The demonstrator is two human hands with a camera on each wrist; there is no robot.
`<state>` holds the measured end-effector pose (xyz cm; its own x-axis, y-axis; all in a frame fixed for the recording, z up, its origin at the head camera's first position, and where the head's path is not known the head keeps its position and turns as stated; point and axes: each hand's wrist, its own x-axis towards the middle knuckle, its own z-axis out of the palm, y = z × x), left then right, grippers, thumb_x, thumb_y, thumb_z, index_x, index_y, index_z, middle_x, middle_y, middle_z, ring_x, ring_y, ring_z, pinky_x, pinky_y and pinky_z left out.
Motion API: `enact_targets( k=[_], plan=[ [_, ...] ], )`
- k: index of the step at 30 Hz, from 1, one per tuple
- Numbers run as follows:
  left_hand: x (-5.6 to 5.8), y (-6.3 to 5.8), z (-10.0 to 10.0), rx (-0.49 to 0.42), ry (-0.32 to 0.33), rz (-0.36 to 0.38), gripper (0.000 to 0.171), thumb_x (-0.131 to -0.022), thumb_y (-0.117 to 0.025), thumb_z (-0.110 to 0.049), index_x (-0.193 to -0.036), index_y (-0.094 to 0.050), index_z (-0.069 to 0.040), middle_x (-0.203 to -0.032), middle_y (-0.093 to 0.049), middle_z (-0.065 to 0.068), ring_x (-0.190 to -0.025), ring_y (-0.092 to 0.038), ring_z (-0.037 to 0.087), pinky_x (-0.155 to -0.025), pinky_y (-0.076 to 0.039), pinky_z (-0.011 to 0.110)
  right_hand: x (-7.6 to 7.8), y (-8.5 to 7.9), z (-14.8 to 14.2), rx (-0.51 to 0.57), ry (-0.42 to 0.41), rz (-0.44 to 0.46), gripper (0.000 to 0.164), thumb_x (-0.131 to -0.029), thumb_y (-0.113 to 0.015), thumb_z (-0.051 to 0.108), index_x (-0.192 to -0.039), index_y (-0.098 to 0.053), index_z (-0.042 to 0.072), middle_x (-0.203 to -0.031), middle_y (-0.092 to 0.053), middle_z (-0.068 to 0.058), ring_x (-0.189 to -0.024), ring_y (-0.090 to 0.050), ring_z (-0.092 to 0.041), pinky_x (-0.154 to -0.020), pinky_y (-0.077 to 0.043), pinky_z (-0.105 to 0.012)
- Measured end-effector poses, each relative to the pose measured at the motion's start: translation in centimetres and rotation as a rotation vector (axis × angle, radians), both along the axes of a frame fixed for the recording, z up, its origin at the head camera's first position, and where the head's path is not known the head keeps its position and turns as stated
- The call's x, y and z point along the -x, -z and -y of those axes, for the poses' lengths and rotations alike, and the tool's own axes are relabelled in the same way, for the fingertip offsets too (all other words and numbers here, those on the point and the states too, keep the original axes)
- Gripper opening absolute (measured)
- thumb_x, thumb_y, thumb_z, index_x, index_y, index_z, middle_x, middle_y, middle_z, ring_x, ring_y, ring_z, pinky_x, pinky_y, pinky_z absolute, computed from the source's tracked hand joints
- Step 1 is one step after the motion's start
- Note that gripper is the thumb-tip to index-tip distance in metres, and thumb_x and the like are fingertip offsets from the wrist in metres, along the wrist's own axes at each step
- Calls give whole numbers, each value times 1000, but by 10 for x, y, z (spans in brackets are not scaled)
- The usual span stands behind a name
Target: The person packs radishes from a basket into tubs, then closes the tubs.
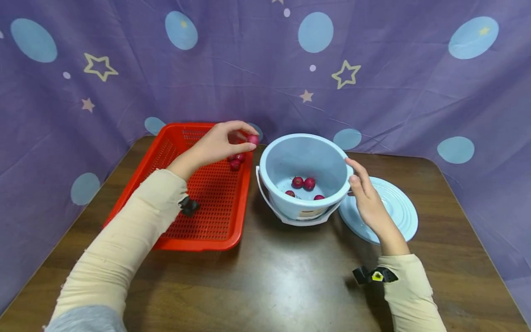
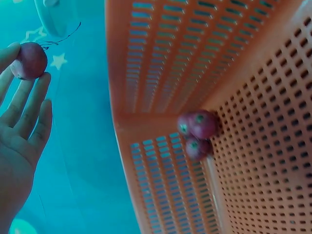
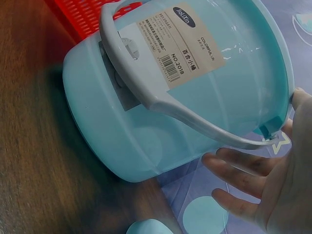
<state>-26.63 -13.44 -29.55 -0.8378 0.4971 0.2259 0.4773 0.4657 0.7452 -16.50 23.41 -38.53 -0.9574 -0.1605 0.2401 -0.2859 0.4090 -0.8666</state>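
Observation:
My left hand (image 1: 221,140) pinches a small round red radish (image 1: 252,139) between thumb and fingers, above the right far corner of a red plastic basket (image 1: 245,203). A thin stringy root trails from this radish in the left wrist view. Below the hand, several more radishes (image 1: 235,164) lie bunched in that basket corner. My right hand (image 1: 368,203) holds the right rim of a light blue bucket (image 1: 286,205), thumb and forefinger at the edge, the other fingers loosely extended beside its wall. Several radishes (image 1: 309,184) lie on the bucket's bottom.
The bucket's white handle (image 1: 304,222) hangs down at the near side, over a printed label (image 3: 183,48). A round light blue lid (image 1: 408,219) lies on the wooden table (image 1: 286,281) to the right. A purple patterned curtain (image 1: 249,60) hangs behind.

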Motion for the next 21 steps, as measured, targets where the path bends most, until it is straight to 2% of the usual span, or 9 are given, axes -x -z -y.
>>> enact_targets(
  k=[6, 7, 11, 17, 21],
  plan=[
    [-7, -5, -16, 29, 22, -30, 29, -88, -77, -23, -116, -71, -15, -110, -67, -1, -94, -61, 17, -79, -51, 36, -1, -1, 0, -3, -1, 2, 50, -109, -29, 33, -158, -23, 24, -154, -34, -13, -125, -45, -31, -94, -43, -45],
    [-4, -3, -17, 33, 30, -42, 30, -88, -77, -25, -115, -71, -17, -110, -66, -3, -93, -60, 15, -78, -50, 36, -1, -1, 1, -4, 0, 2, 50, -109, -29, 33, -158, -23, 23, -154, -34, -13, -125, -45, -31, -94, -43, -45],
    [-6, -2, -26, 38, 75, -90, 31, -85, -80, -23, -114, -71, -16, -110, -66, -4, -95, -61, 12, -80, -49, 36, -1, -1, 1, -5, 2, 3, 50, -109, -29, 33, -158, -23, 24, -153, -35, -13, -125, -45, -31, -94, -43, -45],
    [-12, -3, -39, 18, 164, -104, 34, -82, -83, -17, -114, -71, -12, -104, -67, -2, -88, -64, 11, -82, -52, 38, -1, 0, 1, 5, -3, -1, 50, -109, -29, 32, -158, -23, 23, -153, -35, -14, -124, -46, -30, -93, -43, -42],
    [-15, -2, -44, 44, 188, -108, 34, -83, -82, -18, -114, -70, -12, -102, -68, -3, -88, -63, 14, -79, -52, 38, 0, 0, 0, 6, -3, -2, 49, -109, -29, 32, -158, -23, 24, -153, -35, -13, -124, -45, -30, -92, -43, -42]
  ],
)
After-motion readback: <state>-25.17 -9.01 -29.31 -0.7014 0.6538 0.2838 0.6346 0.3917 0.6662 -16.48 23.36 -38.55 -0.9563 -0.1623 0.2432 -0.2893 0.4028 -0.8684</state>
